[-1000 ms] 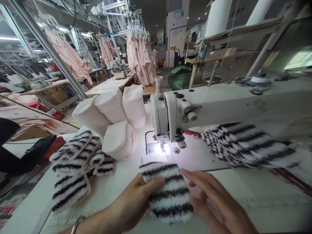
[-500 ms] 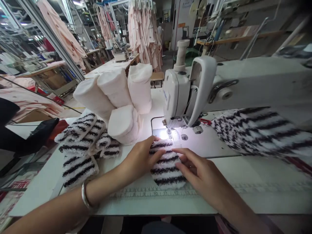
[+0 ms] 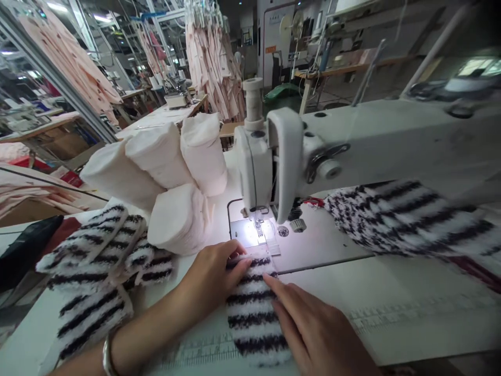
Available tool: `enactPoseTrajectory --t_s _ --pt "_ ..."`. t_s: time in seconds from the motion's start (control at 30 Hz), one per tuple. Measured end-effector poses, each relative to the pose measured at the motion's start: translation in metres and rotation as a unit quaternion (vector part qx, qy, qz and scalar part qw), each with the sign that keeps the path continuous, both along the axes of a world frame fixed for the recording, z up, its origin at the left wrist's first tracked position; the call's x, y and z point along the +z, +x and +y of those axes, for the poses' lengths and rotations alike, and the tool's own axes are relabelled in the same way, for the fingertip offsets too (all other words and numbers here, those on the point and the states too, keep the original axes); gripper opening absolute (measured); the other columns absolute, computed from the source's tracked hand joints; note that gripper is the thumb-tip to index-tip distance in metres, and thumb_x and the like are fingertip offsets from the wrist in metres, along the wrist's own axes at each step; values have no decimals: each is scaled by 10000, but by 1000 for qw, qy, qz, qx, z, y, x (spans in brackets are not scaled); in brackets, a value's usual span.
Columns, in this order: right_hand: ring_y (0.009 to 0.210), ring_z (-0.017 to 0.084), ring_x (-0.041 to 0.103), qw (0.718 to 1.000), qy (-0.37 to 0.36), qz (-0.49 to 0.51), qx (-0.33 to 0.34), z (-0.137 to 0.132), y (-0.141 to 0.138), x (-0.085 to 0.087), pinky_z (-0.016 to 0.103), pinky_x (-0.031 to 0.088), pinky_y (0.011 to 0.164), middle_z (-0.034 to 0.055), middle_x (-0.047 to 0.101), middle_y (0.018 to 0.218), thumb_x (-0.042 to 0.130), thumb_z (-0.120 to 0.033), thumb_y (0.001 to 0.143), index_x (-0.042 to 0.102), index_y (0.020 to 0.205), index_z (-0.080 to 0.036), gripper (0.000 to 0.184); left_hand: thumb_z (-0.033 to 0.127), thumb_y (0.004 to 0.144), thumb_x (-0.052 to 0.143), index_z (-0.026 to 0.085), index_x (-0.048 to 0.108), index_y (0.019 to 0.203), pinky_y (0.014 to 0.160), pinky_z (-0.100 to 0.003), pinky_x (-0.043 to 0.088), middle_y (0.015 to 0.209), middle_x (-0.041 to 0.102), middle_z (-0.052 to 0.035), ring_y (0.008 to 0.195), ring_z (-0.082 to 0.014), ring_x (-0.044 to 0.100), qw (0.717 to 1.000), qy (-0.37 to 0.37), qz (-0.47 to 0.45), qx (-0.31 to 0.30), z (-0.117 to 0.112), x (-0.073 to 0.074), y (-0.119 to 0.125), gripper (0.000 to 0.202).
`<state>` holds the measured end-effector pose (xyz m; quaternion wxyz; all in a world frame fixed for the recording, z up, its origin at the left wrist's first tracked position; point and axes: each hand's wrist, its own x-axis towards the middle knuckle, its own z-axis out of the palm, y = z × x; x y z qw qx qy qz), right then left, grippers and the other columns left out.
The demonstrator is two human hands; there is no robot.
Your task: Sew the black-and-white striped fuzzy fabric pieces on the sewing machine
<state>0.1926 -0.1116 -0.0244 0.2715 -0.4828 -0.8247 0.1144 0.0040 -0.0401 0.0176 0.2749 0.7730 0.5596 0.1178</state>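
Black-and-white striped fluffy fabric piece (image 3: 252,313) lies on the sewing tabletop (image 3: 324,292), its far end just short of the presser foot (image 3: 258,228). The left hand (image 3: 213,279) and right hand (image 3: 309,329) press on it with fingers extended, neither grip closed. It looks soft, light and springy, likely to creep, so flat pressure along its edges seems the surest hold.

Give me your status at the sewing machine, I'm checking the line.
Left hand and right hand on black-striped fuzzy piece, in front of presser foot. White padded rounds, striped pieces to left; larger striped piece to right.
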Motion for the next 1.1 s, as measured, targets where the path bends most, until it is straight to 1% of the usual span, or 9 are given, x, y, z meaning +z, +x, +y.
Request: enactPoseTrajectory --t_s 0.17,0.37,0.43,0.5,0.6,0.67,0.73,0.8,1.1 --pt "697 132 655 999 40 -7 -11 2 0 -4 233 539 592 24 672 839 364 -57 873 416 1337 -142 475 412 866 511 217 604 837 546 -242 365 654 622 26 561 -136 528 1000 -20 3 20 6 -3 3 218" --pt "739 149 666 999 28 -8 -17 5 1 -10 253 552 609 27 668 859 372 -77 880 440 1305 -135 434 422 880 506 221 603 842 567 -237 417 673 629 30 598 -139 570 1000 -22 4 20 10 -9 4 227" --pt "697 142 657 999 28 -9 -27 5 3 -6 241 545 580 25 659 827 382 -135 910 472 1279 -133 380 427 878 524 218 605 888 557 -246 441 720 637 19 561 -131 566 1000 11 25 1 10 -5 -1 225" --pt "662 132 641 998 45 -24 -43 4 6 0 224 527 551 34 653 814 368 -153 923 537 1215 -139 337 427 873 549 212 596 1008 563 -275 482 852 648 -22 571 -137 578 993 100 55 -15 7 2 -6 259" --pt "904 184 645 989 118 -85 -39 4 9 7 266 535 675 78 672 1052 283 -85 900 604 1148 -146 410 316 909 525 208 542 1162 731 -340 558 1094 615 -94 828 -196 644 969 235 64 -46 -7 6 -9 276" --pt "1079 219 587 978 156 -131 -31 6 7 6 314 522 772 58 625 1219 237 -62 886 607 1168 -140 472 191 921 467 185 509 1213 880 -362 547 1185 593 -124 1038 -228 614 955 272 44 -111 -20 0 -6 295" --pt "1096 213 580 971 178 -156 -39 9 2 2 321 509 785 44 622 1234 219 -51 880 614 1167 -130 494 100 892 432 114 443 1284 955 -392 524 1247 566 -177 1163 -269 555 939 286 42 -188 -29 -10 0 392" --pt "1051 202 605 965 205 -158 -49 15 -4 -2 321 498 792 53 659 1168 218 -32 868 639 1120 -112 496 48 855 419 42 382 1319 988 -437 503 1280 540 -225 1225 -307 506 929 291 59 -222 -30 -19 4 466" --pt "1030 180 615 958 216 -134 -134 39 -27 -3 347 490 784 37 671 1144 233 6 845 655 1075 -125 497 -18 825 348 63 384 1307 1022 -451 477 1317 516 -203 1255 -264 483 937 282 60 -199 0 -21 2 490"
